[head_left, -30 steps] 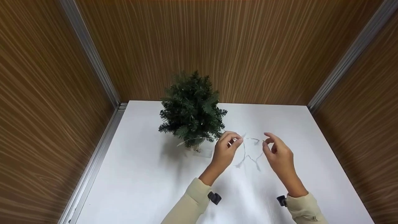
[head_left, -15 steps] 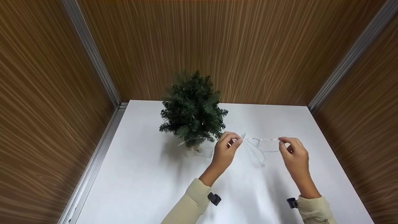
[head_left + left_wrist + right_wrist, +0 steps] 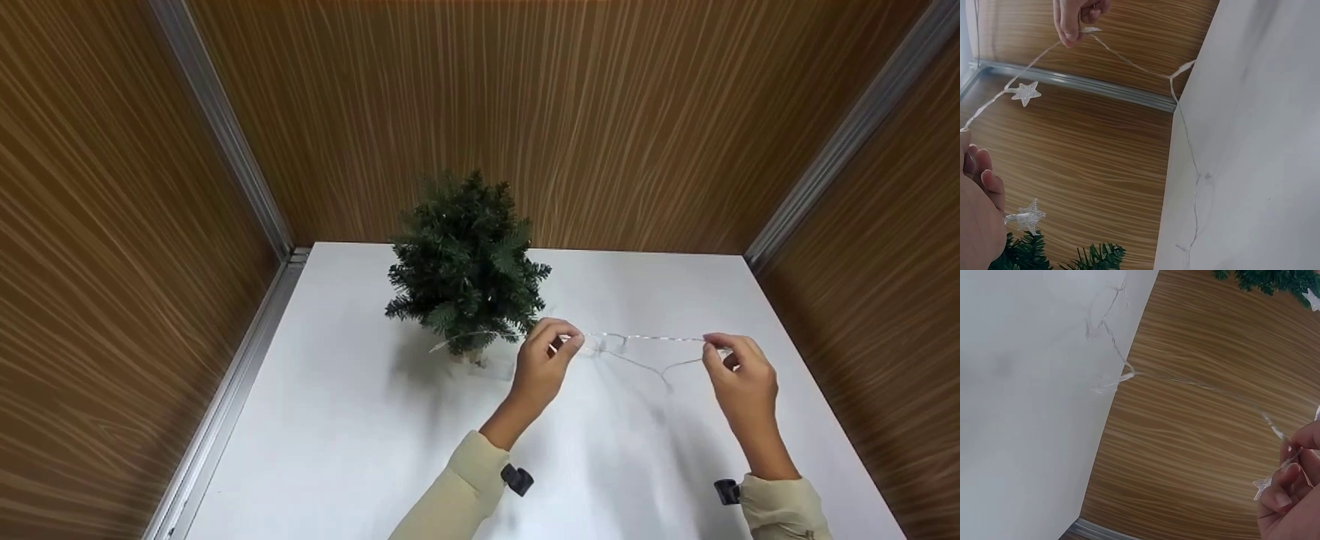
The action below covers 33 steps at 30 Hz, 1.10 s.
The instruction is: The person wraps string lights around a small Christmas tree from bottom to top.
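A clear string of star lights (image 3: 664, 338) stretches between both hands above the table. My left hand (image 3: 544, 367) pinches the string just in front of the small green Christmas tree (image 3: 465, 262). Farther right, my right hand (image 3: 746, 382) pinches another part of it between thumb and fingers. A translucent star (image 3: 1026, 94) hangs off the stretched length in the left wrist view, and a second star (image 3: 1028, 216) sits beside the left hand. From the right hand a slack length of wire (image 3: 1207, 386) sags down. One string end pokes out left of the left hand, before the tree's base.
The white table (image 3: 315, 442) has wood-grain panels (image 3: 637, 127) behind it and on both sides. A metal rail (image 3: 225, 420) runs along its left edge. The tree's pale base (image 3: 471, 358) stands on the table, partly behind the left hand.
My right hand has moved to the right, and the stretch of string between the hands has grown longer and straighter. The left hand and the tree have stayed in place.
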Available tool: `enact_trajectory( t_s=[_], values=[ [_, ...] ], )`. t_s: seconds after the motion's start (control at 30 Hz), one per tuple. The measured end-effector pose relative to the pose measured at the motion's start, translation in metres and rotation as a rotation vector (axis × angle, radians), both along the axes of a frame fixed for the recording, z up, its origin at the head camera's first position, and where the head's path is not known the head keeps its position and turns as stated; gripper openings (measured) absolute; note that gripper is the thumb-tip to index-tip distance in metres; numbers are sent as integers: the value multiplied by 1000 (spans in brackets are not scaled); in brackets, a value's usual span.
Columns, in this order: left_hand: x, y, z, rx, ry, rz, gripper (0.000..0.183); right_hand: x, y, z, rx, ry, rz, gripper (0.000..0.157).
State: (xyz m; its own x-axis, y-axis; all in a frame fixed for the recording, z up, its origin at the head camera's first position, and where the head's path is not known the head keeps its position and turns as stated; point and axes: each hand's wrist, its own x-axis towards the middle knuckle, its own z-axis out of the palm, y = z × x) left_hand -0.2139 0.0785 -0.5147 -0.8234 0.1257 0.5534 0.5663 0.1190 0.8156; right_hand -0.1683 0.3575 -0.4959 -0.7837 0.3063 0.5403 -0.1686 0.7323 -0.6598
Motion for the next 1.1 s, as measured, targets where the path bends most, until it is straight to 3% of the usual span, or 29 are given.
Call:
enact_trajectory(
  t_s=[0.37,0.63,0.87,1.1],
  values=[
    [2,1,-2,4,-12,0,16,-1,10,4,-68,0,-34,13],
    [3,4,-3,-14,-9,3,17,-1,15,2,-39,92,-59,21],
    [3,3,-5,-12,4,3,17,1,17,2,17,20,-72,21],
    [2,5,-6,-16,14,8,15,5,19,0,-21,-11,-45,22]
  ],
)
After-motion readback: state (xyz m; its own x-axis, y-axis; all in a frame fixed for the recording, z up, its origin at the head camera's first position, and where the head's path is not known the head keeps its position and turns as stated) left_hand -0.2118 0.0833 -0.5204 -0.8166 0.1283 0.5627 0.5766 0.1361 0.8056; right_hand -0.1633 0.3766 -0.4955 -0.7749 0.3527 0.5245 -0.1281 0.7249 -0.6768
